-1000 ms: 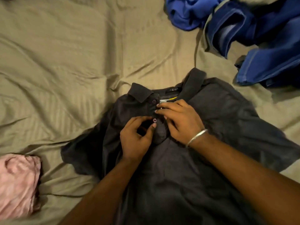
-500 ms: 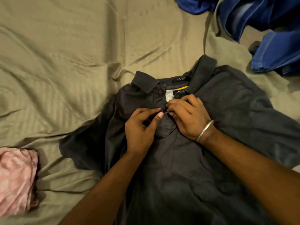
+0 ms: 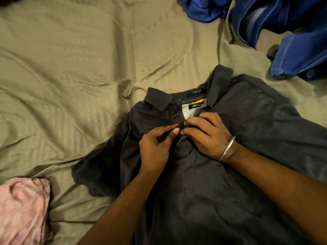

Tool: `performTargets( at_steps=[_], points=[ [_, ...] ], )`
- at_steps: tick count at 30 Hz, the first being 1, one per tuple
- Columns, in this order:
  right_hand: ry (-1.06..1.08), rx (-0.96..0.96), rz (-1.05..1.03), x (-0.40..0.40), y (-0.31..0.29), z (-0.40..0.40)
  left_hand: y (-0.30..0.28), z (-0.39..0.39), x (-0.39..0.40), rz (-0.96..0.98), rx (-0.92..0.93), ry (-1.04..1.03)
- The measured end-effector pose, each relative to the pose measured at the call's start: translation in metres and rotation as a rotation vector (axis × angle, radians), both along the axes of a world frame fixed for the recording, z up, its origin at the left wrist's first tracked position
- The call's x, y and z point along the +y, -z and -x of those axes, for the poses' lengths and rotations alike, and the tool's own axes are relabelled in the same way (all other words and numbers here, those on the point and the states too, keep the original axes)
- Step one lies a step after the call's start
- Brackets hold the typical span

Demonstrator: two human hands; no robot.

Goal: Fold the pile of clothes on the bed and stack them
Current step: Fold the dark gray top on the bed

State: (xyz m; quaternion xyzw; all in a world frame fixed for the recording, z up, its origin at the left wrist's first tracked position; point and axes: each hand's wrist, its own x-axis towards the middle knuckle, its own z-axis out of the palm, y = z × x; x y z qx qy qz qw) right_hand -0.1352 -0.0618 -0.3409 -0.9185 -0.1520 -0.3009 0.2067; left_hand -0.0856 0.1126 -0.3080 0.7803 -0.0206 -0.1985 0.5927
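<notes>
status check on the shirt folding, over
Left hand and right hand both pinching placket of dark polo shirt. Shirt flat on bed, unfolded. Nothing in the way.

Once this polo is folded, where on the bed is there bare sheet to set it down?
The widest bare patch of bed sheet lies left of and beyond the dark polo shirt, above the pink garment. A narrower strip runs between the collar and the blue clothes. The near right is crowded: both hands, left hand and right hand, pinch the placket.

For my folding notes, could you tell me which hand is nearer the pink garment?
Left. The left hand works at the shirt placket, on the pink garment's side; the right hand is farther across.
</notes>
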Motion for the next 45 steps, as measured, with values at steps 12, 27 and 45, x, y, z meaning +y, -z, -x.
performTargets(
  at_steps=[12, 27, 45],
  points=[
    [0.007, 0.168, -0.008, 0.001, 0.001, -0.005, 0.001, -0.001, -0.005, 0.025, 0.069, -0.016],
    [0.057, 0.131, 0.097, 0.002, 0.007, -0.005, 0.004, 0.005, -0.002, 0.026, 0.060, 0.024],
    [0.044, 0.251, 0.047, 0.003, 0.005, -0.004, 0.011, 0.003, -0.003, 0.059, 0.038, 0.055]
  ],
)
